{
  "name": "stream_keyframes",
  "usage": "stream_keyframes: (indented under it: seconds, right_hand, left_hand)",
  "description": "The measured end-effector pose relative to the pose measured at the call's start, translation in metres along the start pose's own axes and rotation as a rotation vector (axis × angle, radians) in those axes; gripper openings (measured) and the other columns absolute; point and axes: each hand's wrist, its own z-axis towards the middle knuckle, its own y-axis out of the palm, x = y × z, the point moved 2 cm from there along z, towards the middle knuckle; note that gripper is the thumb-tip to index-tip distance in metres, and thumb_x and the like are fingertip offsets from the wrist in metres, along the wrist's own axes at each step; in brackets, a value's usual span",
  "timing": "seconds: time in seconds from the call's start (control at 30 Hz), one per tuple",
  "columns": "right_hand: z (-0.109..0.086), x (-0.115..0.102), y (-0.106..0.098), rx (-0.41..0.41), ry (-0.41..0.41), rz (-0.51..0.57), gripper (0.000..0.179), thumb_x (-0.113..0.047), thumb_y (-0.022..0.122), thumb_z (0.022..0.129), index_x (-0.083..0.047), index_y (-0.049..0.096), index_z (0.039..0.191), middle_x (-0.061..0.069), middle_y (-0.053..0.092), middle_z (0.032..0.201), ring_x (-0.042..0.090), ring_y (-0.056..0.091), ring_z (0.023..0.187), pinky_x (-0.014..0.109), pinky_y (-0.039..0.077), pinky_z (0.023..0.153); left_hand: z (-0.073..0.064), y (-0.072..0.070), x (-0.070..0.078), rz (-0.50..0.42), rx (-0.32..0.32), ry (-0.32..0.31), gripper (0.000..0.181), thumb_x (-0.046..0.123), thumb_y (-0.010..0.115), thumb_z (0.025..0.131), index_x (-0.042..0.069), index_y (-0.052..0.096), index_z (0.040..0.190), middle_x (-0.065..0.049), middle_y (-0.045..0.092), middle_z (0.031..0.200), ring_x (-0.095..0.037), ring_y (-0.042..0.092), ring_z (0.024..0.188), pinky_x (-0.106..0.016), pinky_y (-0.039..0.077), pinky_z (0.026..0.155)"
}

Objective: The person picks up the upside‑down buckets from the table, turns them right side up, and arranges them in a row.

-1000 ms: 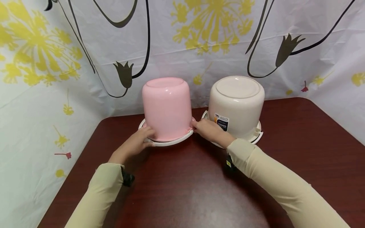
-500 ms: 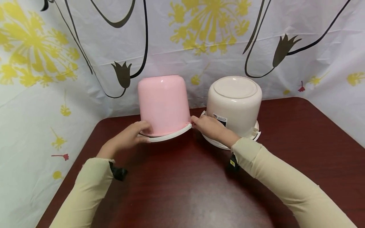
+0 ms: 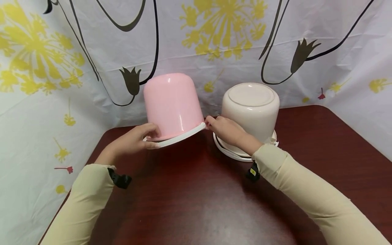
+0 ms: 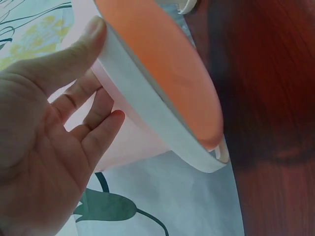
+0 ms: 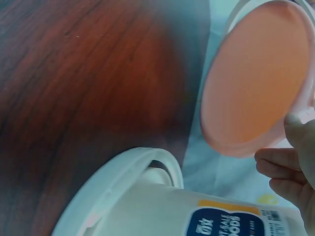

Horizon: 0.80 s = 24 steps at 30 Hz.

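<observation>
A pink bucket point(image 3: 173, 105), bottom up and tilted, is held above the table between both hands. Its white handle point(image 3: 182, 136) lies along the near side of the rim. My left hand point(image 3: 133, 139) grips the rim and handle at the left, thumb on the handle and fingers against the outer wall point(image 4: 133, 142). At the rim's right edge, my right hand point(image 3: 228, 131) pinches the bucket between thumb and fingers. The right wrist view looks into the bucket's open mouth point(image 5: 256, 78). Beside it, a cream bucket point(image 3: 251, 102) stands upside down on the table, partly behind the right hand.
The cream bucket's white handle point(image 3: 229, 154) lies round its base, close to my right forearm. A label point(image 5: 221, 223) shows on its side. The dark red wooden table point(image 3: 190, 204) ends at a white flower-printed sheet point(image 3: 196, 41) behind and at the left.
The pink bucket has risen off the table and shifted left, its left side tipping lower and its bottom turning away. Both hands have moved up with it. The cream bucket stays put.
</observation>
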Motion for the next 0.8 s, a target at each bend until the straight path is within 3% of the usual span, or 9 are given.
stream_keyframes:
  seconds: [0.13, 0.3, 0.63, 0.8]
  right_hand:
    - [0.002, -0.001, -0.011, 0.006, 0.008, 0.007, 0.009, -0.017, 0.055, 0.092, -0.010, 0.051, 0.095, 0.002, 0.055, 0.071, 0.023, 0.053, 0.064, 0.033, 0.044, 0.052]
    - [0.006, -0.002, -0.024, -0.001, 0.031, 0.025, 0.010, -0.018, 0.052, 0.094, -0.009, 0.051, 0.098, 0.003, 0.056, 0.071, 0.023, 0.052, 0.064, 0.034, 0.044, 0.053]
    - [0.011, 0.001, -0.040, -0.016, 0.028, 0.073, 0.015, -0.019, 0.049, 0.096, -0.007, 0.050, 0.105, 0.006, 0.058, 0.076, 0.022, 0.051, 0.063, 0.034, 0.044, 0.054]
    - [0.017, 0.001, -0.052, -0.054, 0.049, 0.063, 0.016, -0.020, 0.051, 0.095, -0.008, 0.050, 0.106, 0.006, 0.060, 0.077, 0.023, 0.055, 0.064, 0.037, 0.046, 0.056]
  left_hand:
    - [0.001, -0.005, 0.004, -0.061, -0.002, -0.015, 0.026, 0.010, 0.073, 0.077, 0.011, 0.050, 0.089, -0.011, 0.044, 0.075, -0.023, 0.045, 0.078, -0.031, 0.037, 0.067]
    - [0.003, -0.009, 0.007, -0.149, 0.012, -0.026, 0.025, 0.007, 0.072, 0.079, 0.009, 0.050, 0.092, -0.006, 0.049, 0.079, -0.020, 0.048, 0.077, -0.029, 0.043, 0.063]
    - [0.007, -0.016, 0.013, -0.253, 0.035, 0.012, 0.021, 0.001, 0.068, 0.080, 0.002, 0.051, 0.093, -0.009, 0.051, 0.082, -0.020, 0.051, 0.076, -0.026, 0.046, 0.063]
    - [0.008, -0.019, 0.015, -0.359, 0.068, 0.058, 0.017, -0.005, 0.063, 0.082, -0.004, 0.050, 0.093, -0.011, 0.049, 0.082, -0.017, 0.049, 0.075, -0.024, 0.045, 0.061]
